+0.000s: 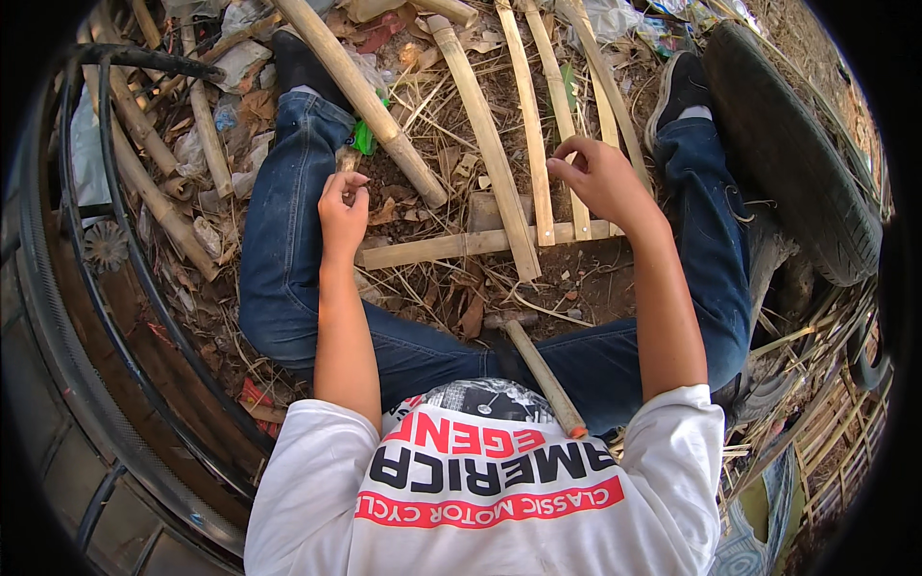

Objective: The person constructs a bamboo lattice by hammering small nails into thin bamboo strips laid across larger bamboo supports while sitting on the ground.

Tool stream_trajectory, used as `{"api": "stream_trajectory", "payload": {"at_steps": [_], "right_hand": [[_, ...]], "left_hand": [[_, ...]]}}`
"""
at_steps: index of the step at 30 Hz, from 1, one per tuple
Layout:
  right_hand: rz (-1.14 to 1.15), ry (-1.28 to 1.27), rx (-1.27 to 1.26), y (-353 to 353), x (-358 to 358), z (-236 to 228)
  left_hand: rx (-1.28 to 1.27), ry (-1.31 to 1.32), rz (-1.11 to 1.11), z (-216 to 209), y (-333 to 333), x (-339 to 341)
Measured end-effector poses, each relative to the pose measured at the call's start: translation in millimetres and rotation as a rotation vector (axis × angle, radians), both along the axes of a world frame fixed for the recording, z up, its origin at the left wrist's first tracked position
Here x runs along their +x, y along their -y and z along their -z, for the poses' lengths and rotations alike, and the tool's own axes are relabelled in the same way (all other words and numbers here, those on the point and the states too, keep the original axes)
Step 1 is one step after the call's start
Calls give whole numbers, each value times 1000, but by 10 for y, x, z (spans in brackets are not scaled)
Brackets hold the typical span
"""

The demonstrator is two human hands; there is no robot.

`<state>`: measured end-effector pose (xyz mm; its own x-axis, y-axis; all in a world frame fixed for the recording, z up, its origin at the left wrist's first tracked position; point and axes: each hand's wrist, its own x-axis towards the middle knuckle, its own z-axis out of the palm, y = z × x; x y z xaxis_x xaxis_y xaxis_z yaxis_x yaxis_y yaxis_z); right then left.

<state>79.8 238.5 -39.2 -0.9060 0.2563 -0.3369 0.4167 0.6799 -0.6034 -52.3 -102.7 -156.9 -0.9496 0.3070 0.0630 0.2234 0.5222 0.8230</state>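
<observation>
Left hand: The seated person's left hand (343, 213) hovers above the littered ground, fingers curled; whether they clamp on anything cannot be told.
Right hand: Thumb and forefinger of the right hand (607, 180) bend close together over the bamboo strips (485, 144); anything pinched between them is too small to make out.
Strips: Fanned between the outstretched legs, partly covered by the right hand; all but the leftmost run out of view at the top.
Crosspiece: A flat bamboo crosspiece (423, 252) lies across the strips' near ends, its right end lost behind the forearm. The leftmost strip passes over it.
Pole: A thick bamboo pole (360, 96) slants between the left shoe and the strips, its far end cut off.
Lap: A bamboo stick (545, 379) rests against the shirt.
Edges: A tyre (792, 144) lies at right; a black metal frame (106, 173), cropped, stands at left.
</observation>
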Motion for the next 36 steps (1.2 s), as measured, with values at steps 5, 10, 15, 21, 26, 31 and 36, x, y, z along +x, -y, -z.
{"api": "stream_trajectory", "payload": {"at_steps": [5,10,15,21,26,31,36], "right_hand": [[240,-130,-244,102,1307,-871],[742,-559,-269,16,2773,-1205],[1123,-785,-188,-105,3500,-935],[1262,-612,-260,59,3790,-85],[1243,-233,8,255,3915,789],[1270,-51,131,366,4076,1430],[1260,-100,200,331,4049,1671]], "left_hand": [[-50,-42,7,83,132,-86],[-124,-1,49,-19,-69,7],[-100,-77,155,-57,-333,45],[96,-11,299,-678,-972,456],[338,32,570,-1174,-1424,1117],[398,-85,810,-1482,-1615,1749],[420,-32,862,-1526,-1663,1945]]}}
